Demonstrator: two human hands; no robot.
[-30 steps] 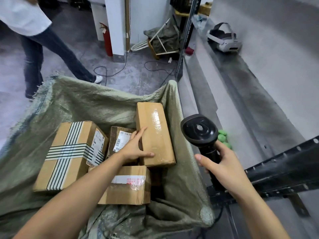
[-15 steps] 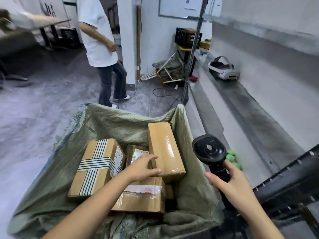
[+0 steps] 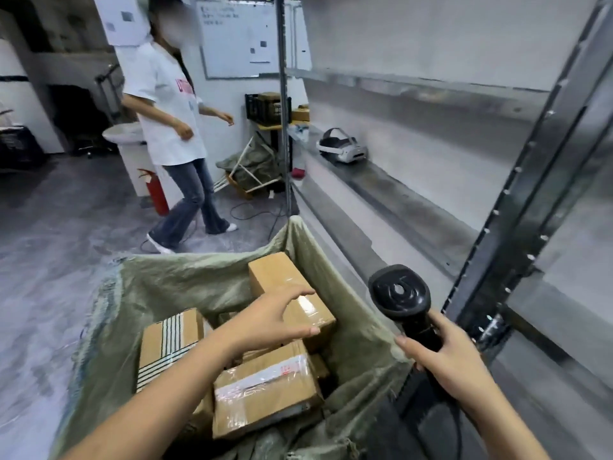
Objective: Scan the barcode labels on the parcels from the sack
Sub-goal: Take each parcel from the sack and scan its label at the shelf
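Note:
An open green woven sack (image 3: 185, 280) holds several cardboard parcels. A long plain brown parcel (image 3: 282, 277) leans at the back right. My left hand (image 3: 275, 320) hovers just above it with fingers spread, holding nothing. A parcel with dark striped tape (image 3: 169, 343) lies at the left. A taped parcel with a white label strip (image 3: 265, 390) lies nearest me. A small parcel under my left hand is mostly hidden. My right hand (image 3: 454, 363) grips the handle of a black barcode scanner (image 3: 399, 295), held to the right of the sack.
Grey metal shelving (image 3: 491, 260) runs along the right, with a white headset (image 3: 341, 149) on a shelf. A person in a white shirt and jeans (image 3: 172, 127) stands beyond the sack beside a red fire extinguisher (image 3: 156, 190). Cables lie on the floor.
My head has tilted up, so more of the room and the standing person show. My left hand has lifted off the small parcel and moved right over the long plain parcel.

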